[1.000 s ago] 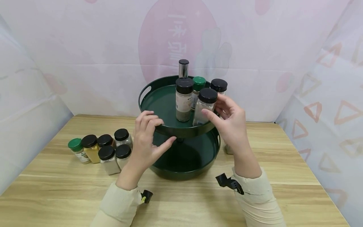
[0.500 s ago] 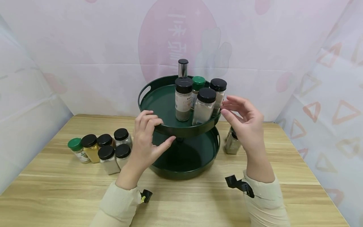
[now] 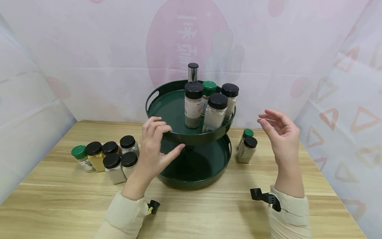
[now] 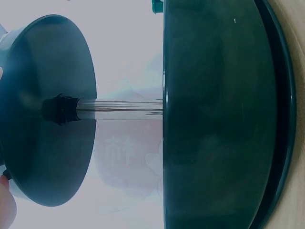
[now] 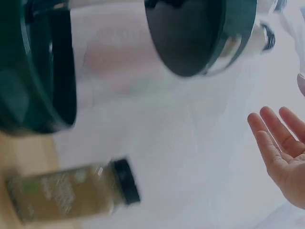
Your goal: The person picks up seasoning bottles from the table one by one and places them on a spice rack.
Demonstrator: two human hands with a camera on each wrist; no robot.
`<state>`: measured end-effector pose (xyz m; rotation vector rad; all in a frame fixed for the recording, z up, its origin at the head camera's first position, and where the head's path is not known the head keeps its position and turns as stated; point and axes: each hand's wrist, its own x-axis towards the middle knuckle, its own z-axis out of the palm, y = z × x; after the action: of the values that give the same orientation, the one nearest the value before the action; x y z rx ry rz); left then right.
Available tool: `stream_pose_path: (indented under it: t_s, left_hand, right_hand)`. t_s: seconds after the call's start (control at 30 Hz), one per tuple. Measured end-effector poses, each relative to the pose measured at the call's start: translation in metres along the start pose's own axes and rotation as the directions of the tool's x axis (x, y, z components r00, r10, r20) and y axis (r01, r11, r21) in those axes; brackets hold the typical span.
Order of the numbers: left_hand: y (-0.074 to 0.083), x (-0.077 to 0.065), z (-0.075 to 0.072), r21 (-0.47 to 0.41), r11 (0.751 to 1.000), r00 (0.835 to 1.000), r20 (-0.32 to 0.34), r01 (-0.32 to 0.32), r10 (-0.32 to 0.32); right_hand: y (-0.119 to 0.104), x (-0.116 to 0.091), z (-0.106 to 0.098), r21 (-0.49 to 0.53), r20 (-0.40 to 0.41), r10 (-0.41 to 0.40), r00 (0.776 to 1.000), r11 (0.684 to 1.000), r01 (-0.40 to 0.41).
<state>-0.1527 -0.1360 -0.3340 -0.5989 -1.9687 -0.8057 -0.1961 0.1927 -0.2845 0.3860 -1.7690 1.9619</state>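
Note:
A dark green two-tier round tray stand [image 3: 167, 109] stands mid-table. My left hand [image 3: 153, 142] holds the front left rim of its upper tier, fingers hooked over the edge and thumb stretched out below. On that tier's right half are a black-capped shaker of grey-brown powder [image 3: 193, 109], a green-capped jar [image 3: 209, 87] behind it, and two black-capped square jars, the nearer one [image 3: 215, 113] pale and leaning slightly. The lower tier [image 3: 194, 166] shows bare green. My right hand [image 3: 282, 136] hovers in the air right of the stand, fingers loosely bent, holding nothing.
On the left of the table, several spice jars [image 3: 114, 169] with black or green caps stand clustered. Right of the stand, a black-capped jar [image 3: 246, 151] stands in front of a green-capped one [image 3: 247, 133]. A steel post [image 3: 193, 73] rises from the upper tier.
My right hand has let go of the pale square jar on the upper tier and moved off to the right, uncovering the two jars on the table. The left hand stays put.

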Motion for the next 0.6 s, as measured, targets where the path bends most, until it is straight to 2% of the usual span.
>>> stream_pose_path:
  t_s: [0.13, 0.3, 0.47, 0.6]
  left_hand:
    - [0.001, 0.000, 0.000, 0.003, 1.000, 1.000, -0.002, 0.006, -0.006]
    - [0.002, -0.001, -0.001, 0.007, 1.000, 1.000, -0.001, 0.012, -0.012]
    - [0.001, -0.001, 0.000, 0.006, 1.000, 1.000, 0.001, 0.006, -0.006]
    - [0.001, 0.000, 0.000, 0.007, 1.000, 1.000, -0.001, 0.001, -0.001]
  right_hand:
    - [0.010, 0.003, -0.014, 0.002, -0.043, 0.064, 0.997, 0.998, -0.064]
    - [0.019, 0.005, -0.026, -0.005, -0.038, 0.133, 0.990, 0.991, -0.133]
    - [0.030, 0.006, -0.037, -0.057, 0.011, 0.186, 0.982, 0.981, -0.185]
    - [0.045, 0.007, -0.045, -0.178, 0.093, 0.224, 0.970, 0.962, -0.205]
